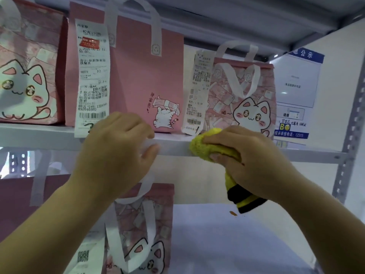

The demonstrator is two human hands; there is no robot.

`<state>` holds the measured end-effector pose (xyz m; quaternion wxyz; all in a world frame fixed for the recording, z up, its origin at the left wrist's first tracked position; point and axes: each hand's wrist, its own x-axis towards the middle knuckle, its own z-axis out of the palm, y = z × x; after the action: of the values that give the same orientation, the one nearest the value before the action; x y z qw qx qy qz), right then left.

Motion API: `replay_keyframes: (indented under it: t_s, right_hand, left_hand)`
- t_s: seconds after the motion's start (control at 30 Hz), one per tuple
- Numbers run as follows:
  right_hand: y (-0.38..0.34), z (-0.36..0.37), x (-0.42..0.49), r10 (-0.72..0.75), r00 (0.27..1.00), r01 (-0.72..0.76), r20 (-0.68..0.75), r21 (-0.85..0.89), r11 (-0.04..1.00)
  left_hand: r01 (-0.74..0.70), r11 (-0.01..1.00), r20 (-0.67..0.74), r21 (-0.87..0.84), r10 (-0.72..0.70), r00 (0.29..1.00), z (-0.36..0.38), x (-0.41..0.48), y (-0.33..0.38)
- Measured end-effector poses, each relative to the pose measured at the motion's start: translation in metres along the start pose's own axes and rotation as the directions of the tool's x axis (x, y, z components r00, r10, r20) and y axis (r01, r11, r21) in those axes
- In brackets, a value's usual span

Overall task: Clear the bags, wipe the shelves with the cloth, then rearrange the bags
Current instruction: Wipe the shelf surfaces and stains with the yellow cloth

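Our right hand (250,155) grips the cloth (205,143) at the shelf (173,145) front edge.
- Just behind the grip, on the shelf: small bag (245,99).
- Left of the grip: our left hand (116,149) on the same edge, tall bag (138,76) behind it, end bag (25,76) beyond.
- Below-left: low bag (142,230).
- Right: wall notice (296,91).

**Shelf (177,144), free room and obstructions**
- On the shelf: cat bag (25,76) at its left end, pink bag (138,76) at its middle, small cat bag (243,99) toward its right. The gaps between them are narrow.
- Above the shelf: the pink bag's handles reach the upper shelf (217,16). There is open room over the small cat bag.
- Shelf front edge: long receipt (92,76) and short receipt (197,91) hang over it. Left hand (116,151) and right hand (246,155) with cloth (209,145) occupy it. It is bare from there to the post (351,115).
- Below the shelf: lower bag (142,224) under its middle, open white surface (237,244) under its right.
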<state>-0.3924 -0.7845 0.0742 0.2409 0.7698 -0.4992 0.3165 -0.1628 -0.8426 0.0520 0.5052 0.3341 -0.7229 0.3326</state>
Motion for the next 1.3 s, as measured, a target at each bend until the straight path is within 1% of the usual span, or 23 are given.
replay_keyframes:
  t_s: [0.07,0.13,0.2,0.3,0.4,0.57,0.67,0.73,0.87,0.93,1.07,1.13,1.23,1.3]
  right_hand:
    - [0.003,0.003,-0.024,0.002,1.000,-0.002,0.017,0.009,1.000]
    - [0.010,0.011,-0.046,0.043,0.999,-0.042,0.026,-0.018,0.999]
    - [0.019,0.018,-0.066,0.113,0.993,-0.113,0.025,-0.031,0.993]
    - [0.034,0.027,-0.097,0.212,0.975,-0.212,0.061,0.005,0.977]
    - [0.049,0.034,-0.125,0.277,0.955,-0.281,0.109,0.020,0.959]
    - [0.077,0.052,-0.169,0.406,0.893,-0.419,0.195,0.029,0.907]
    - [0.099,0.071,-0.191,0.484,0.844,-0.500,0.232,0.013,0.866]
    - [0.115,0.088,-0.204,0.522,0.810,-0.538,0.268,-0.018,0.843]
    - [0.150,0.125,-0.221,0.568,0.754,-0.590,0.331,-0.041,0.807]
    - [0.167,0.145,-0.225,0.571,0.738,-0.596,0.359,-0.050,0.802]
    - [0.204,0.179,-0.225,0.569,0.727,-0.590,0.384,-0.072,0.804]
    - [0.223,0.196,-0.222,0.551,0.723,-0.570,0.417,-0.091,0.816]
    - [0.251,0.220,-0.215,0.512,0.686,-0.514,0.517,-0.154,0.844]
    - [0.272,0.235,-0.206,0.516,0.677,-0.492,0.525,-0.199,0.848]
  left_hand:
    - [-0.043,0.999,-0.063,-0.015,0.042,0.997,-0.002,-0.007,0.006]
    - [-0.069,0.996,-0.046,-0.048,0.067,0.997,-0.001,-0.016,0.016]
    - [-0.083,0.990,0.019,-0.113,0.086,0.996,0.005,-0.029,0.030]
    - [-0.087,0.968,0.136,-0.236,0.122,0.983,0.018,-0.051,0.052]
    - [-0.040,0.943,0.264,-0.331,0.134,0.955,0.036,-0.075,0.074]
    - [0.048,0.910,0.429,-0.412,0.148,0.891,0.072,-0.116,0.110]
    - [0.113,0.918,0.564,-0.381,0.134,0.815,0.100,-0.138,0.127]
    - [0.169,0.931,0.662,-0.323,0.095,0.743,0.121,-0.152,0.135]
    - [0.222,0.947,0.792,-0.231,0.051,0.608,0.163,-0.172,0.152]
    - [0.238,0.952,0.827,-0.191,0.026,0.561,0.184,-0.180,0.163]
    - [0.287,0.949,0.867,-0.130,-0.031,0.497,0.226,-0.188,0.182]
    - [0.307,0.947,0.883,-0.096,-0.062,0.466,0.247,-0.187,0.190]
    - [0.329,0.943,0.907,-0.042,-0.102,0.408,0.271,-0.183,0.198]
    - [0.319,0.948,0.923,-0.003,-0.120,0.365,0.283,-0.181,0.200]
